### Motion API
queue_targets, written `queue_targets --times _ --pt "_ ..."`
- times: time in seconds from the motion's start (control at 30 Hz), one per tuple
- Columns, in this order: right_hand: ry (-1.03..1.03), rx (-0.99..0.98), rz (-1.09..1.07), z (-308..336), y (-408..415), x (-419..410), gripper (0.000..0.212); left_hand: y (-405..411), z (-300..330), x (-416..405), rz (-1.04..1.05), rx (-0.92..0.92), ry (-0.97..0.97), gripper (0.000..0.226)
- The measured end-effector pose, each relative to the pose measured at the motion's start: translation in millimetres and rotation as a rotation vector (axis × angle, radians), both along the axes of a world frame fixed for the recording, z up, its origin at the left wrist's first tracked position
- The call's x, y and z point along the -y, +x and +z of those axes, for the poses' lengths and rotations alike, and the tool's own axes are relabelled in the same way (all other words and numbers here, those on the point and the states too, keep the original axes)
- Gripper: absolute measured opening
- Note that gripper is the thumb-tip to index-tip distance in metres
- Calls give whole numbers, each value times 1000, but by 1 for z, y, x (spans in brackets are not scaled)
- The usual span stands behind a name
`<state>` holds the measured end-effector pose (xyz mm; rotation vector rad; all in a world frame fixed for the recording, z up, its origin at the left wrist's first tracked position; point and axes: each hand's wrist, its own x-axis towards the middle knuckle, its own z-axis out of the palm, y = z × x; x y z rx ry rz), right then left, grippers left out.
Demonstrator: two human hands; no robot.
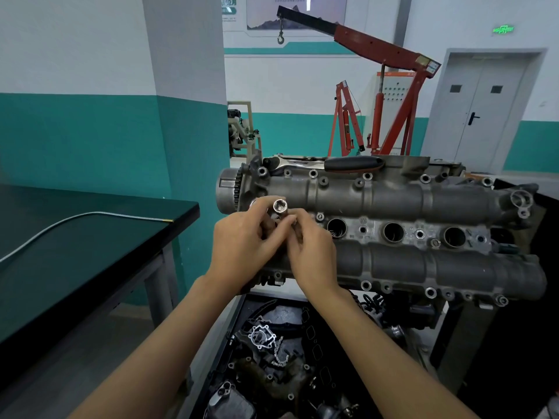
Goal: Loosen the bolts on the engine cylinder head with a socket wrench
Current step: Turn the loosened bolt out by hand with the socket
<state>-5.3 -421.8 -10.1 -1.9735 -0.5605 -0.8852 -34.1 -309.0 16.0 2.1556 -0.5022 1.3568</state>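
The grey engine cylinder head (393, 195) lies on a stand in front of me, with bolts along its edges and three round bores down its middle. A ratchet wrench (329, 163) with a black handle rests on the head's far edge, untouched. Both hands meet over the head's left end. My left hand (245, 237) pinches a shiny socket (280, 206), its open end facing up. My right hand (308, 246) has its fingertips closed on the socket's lower part; what lies under the fingers is hidden.
A dark table (90, 252) stands at my left with a thin metal tube (75, 219) on it. Below the head, a tray (272, 358) holds several engine parts and a chain. A red engine hoist (387, 101) stands behind, near a grey door (484, 116).
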Motion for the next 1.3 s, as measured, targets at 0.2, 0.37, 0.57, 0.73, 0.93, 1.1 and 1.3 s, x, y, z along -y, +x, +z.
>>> queue_targets --times 0.2,0.37,0.57,0.73,0.93,1.1,1.3 --pt "-20 1 -26 2 0 -1 22 4 0 -1 -16 -18 -92 16" --pt "-20 -42 -49 2 0 -1 10 5 -2 3 1 -37 -124 31" --pt "-16 -1 -6 1 -1 -1 15 1 0 -1 -9 -3 3 30" --pt "-29 35 -5 2 -1 -1 21 2 0 -2 11 1 4 23" --pt "-8 -48 -34 1 1 -1 20 3 -1 2 7 -8 -95 33" --pt "-19 -39 -37 0 1 -1 9 3 -2 1 28 -11 -55 34" --pt "0 21 5 0 -2 -1 10 0 -1 -1 6 7 16 33"
